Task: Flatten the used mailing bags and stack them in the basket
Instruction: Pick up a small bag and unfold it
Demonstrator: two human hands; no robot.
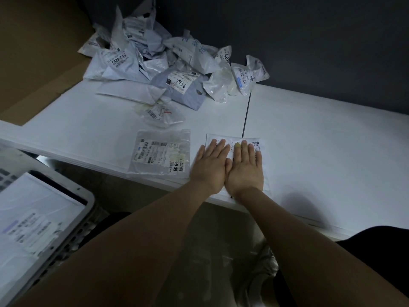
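Observation:
A white mailing bag (257, 144) lies flat at the table's near edge. My left hand (210, 167) and my right hand (245, 168) rest on it palm down, side by side, fingers extended and nearly together. To its left lies a flattened clear bag with labels (160, 155). A heap of crumpled white and grey mailing bags (159, 63) sits at the back of the table. A small crumpled clear bag (159, 113) lies in front of the heap. The white basket (88, 200) stands low at the left, with flat bags (33, 218) inside.
The white table (321, 140) has a seam (245, 116) running from the heap toward my hands. Brown cardboard (37, 63) stands at the back left. A dark wall (309, 41) backs the table. Below the table edge lie pale items on the floor (263, 267).

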